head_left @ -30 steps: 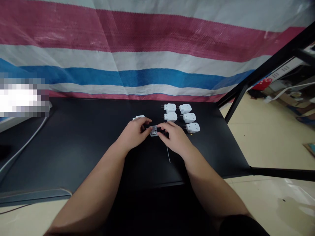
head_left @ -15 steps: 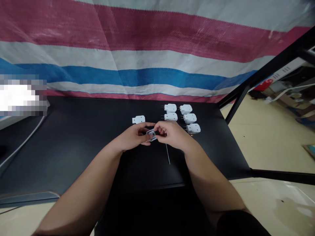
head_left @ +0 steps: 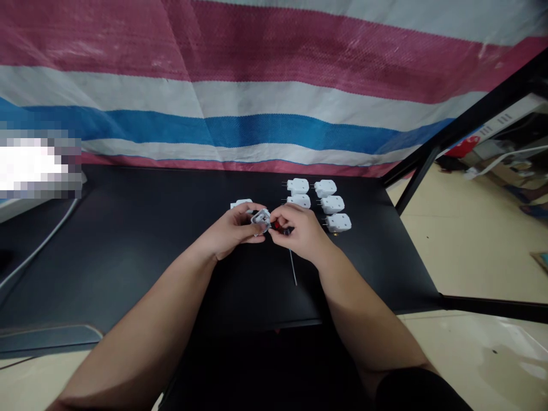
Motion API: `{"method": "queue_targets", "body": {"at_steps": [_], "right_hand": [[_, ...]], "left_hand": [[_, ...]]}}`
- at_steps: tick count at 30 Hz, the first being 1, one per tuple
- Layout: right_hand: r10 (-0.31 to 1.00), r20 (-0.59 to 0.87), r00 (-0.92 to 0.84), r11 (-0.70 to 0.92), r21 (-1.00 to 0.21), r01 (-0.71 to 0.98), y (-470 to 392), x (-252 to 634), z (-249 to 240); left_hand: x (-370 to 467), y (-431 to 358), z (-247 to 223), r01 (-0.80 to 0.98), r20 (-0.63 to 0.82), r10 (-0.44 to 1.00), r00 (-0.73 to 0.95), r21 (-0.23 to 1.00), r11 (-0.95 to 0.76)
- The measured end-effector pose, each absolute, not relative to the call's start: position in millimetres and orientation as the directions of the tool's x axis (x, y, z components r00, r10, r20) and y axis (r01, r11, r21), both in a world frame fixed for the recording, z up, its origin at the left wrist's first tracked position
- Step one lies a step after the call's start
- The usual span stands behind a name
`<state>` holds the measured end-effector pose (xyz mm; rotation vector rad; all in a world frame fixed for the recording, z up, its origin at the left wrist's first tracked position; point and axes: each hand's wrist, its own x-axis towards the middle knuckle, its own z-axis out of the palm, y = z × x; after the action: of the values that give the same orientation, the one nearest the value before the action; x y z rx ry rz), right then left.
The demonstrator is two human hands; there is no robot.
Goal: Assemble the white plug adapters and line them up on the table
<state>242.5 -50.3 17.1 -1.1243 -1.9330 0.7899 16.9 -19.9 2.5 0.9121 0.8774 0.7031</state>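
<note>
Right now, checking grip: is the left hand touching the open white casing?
Touching: head view shows the left hand holding the open white casing, thumb against it.

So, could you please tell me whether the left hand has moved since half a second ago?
Yes, slightly: the left hand has shifted up the picture against the white piece behind it, now covering its near part.

You have one shell [head_left: 260, 218]. Hands: two, your left hand [head_left: 231, 233] to its left, your right hand [head_left: 302, 231] to its right. Plugs [head_left: 338, 221]: you count five, all right of the shell, two in the nearer column, three in the farther. White piece [head_left: 242, 202]: one, beyond the shell, leftward. Rod [head_left: 293, 269]: one, nearer you than the shell, rightward. Brass bit [head_left: 335, 234]: one, right. Cable [head_left: 43, 254]: one, well left.
</note>
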Motion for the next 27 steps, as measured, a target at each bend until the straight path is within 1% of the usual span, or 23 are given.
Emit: {"method": "queue_targets", "body": {"at_steps": [3, 5, 7, 9, 10, 12, 15, 18, 20, 23, 27], "right_hand": [[0.912, 0.286, -0.294, 0.39, -0.829, 0.402, -50.2, 237.8, 16.2], [0.935, 0.242, -0.261, 0.328, -0.87, 0.369, -49.5, 234.3, 13.0], [0.958, 0.167, -0.233, 0.24, -0.911, 0.335, -48.8, 231.5, 8.9], [0.969, 0.138, -0.205, 0.201, -0.923, 0.329, -48.4, 230.1, 5.7], [0.969, 0.156, -0.192, 0.215, -0.914, 0.343, -48.3, 230.1, 5.0], [0.955, 0.24, -0.172, 0.29, -0.874, 0.39, -48.4, 230.8, 5.2], [0.914, 0.373, -0.161, 0.405, -0.799, 0.444, -48.7, 232.1, 7.7], [0.871, 0.469, -0.148, 0.475, -0.725, 0.499, -48.8, 231.6, 8.8], [0.853, 0.506, -0.128, 0.489, -0.69, 0.533, -48.9, 230.0, 7.9], [0.851, 0.516, -0.092, 0.473, -0.68, 0.561, -49.1, 227.0, 5.3], [0.84, 0.535, -0.086, 0.482, -0.665, 0.57, -48.3, 225.1, 1.7]], "left_hand": [[17.9, -19.4, 2.1, -0.248, -0.263, 0.86, 0.438, 0.884, 0.396], [18.4, -19.8, 2.8, -0.292, -0.228, 0.876, 0.426, 0.882, 0.371], [18.4, -20.4, 3.9, -0.309, -0.215, 0.878, 0.429, 0.878, 0.366], [18.2, -20.8, 4.6, -0.31, -0.218, 0.869, 0.445, 0.872, 0.377], [18.0, -20.8, 4.6, -0.309, -0.22, 0.864, 0.453, 0.87, 0.383], [18.1, -20.6, 3.5, -0.306, -0.203, 0.862, 0.465, 0.876, 0.372], [19.3, -21.0, 0.3, -0.279, -0.125, 0.877, 0.464, 0.919, 0.278], [21.1, -22.5, -2.4, -0.229, -0.054, 0.881, 0.469, 0.957, 0.18], [22.0, -23.6, -3.1, -0.209, -0.023, 0.881, 0.472, 0.968, 0.138], [22.8, -24.6, -2.6, -0.199, 0.007, 0.888, 0.459, 0.975, 0.095], [23.5, -24.3, -1.6, -0.213, 0.003, 0.889, 0.457, 0.971, 0.106]]}}
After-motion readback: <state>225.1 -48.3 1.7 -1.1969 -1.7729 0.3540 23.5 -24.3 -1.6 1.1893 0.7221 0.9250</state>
